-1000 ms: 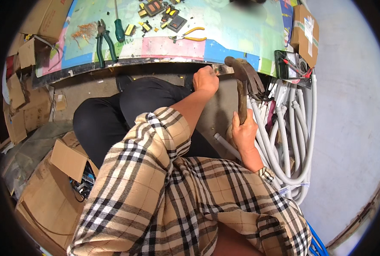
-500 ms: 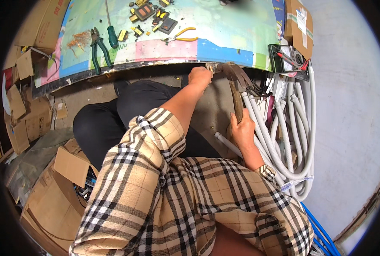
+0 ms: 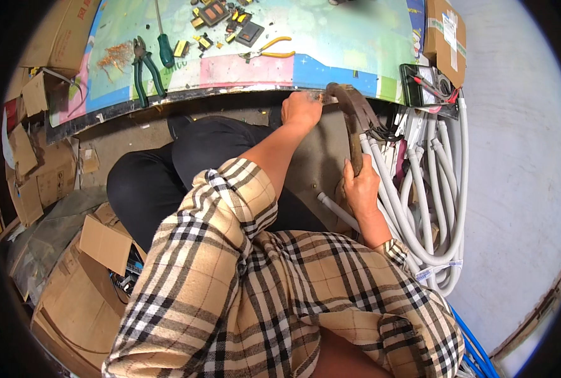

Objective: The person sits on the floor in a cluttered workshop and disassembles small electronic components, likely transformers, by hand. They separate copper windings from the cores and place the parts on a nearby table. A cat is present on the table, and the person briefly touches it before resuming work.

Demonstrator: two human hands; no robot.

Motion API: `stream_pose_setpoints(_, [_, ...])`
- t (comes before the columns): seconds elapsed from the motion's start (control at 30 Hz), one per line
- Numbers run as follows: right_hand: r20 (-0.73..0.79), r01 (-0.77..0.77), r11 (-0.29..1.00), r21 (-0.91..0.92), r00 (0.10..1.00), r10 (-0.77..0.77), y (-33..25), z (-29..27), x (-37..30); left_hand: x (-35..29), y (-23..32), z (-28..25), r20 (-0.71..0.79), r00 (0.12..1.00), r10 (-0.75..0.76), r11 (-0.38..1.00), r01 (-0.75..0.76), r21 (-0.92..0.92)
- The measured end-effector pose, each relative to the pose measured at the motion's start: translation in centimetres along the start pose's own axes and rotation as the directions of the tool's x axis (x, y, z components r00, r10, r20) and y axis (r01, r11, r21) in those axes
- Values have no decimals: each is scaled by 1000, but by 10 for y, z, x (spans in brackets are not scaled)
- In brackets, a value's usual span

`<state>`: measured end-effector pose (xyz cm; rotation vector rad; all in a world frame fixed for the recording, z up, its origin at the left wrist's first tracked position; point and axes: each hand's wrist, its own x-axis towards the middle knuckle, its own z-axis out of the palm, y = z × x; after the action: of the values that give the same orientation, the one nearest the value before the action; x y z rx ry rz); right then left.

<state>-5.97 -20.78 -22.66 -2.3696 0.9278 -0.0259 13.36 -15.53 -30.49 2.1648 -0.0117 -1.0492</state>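
Observation:
My left hand [image 3: 301, 109] is closed at the table's near edge. Coppery, frayed-looking bits show past its fingers, but what it grips is mostly hidden. To the right, my right hand [image 3: 361, 184] is wrapped round the worn brown handle of a tool [image 3: 357, 148] that rises toward the edge. Its upper end is dark and curved, close to my left fingers; I cannot make out its exact kind. On the table [image 3: 331, 69] lie green-handled pliers [image 3: 147, 74], a green screwdriver [image 3: 165, 50], small yellow-handled pliers [image 3: 271, 49] and a heap of black and yellow electrical parts [image 3: 233, 22].
Looped grey-white hoses [image 3: 428, 214] stand right of my right hand. A black tray [image 3: 422, 85] with red-tipped probes sits at the table's right corner, beside a cardboard box [image 3: 445, 38]. Open cartons [image 3: 79, 302] crowd the left. Copper strands [image 3: 113, 60] lie on the table.
The tool in my right hand has shifted slightly up and right at its dark end. My left hand has moved a little to the right, still closed.

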Motion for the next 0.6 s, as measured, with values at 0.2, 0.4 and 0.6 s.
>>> stream_pose_setpoints(0.2, [59,11,994,-112,998,-4,16,6,0,3,-5,4,-1,1000,-19,997,19,-76])
stream_pose_setpoints(0.4, [-18,6,1000,-25,1000,-6,-2,-5,6,3,-6,6,-60,998,7,995,-13,-98])
stream_pose_setpoints(0.6, [-20,19,1000,-7,1000,-19,7,-3,5,-2,-11,8,-189,952,243,970,-233,70])
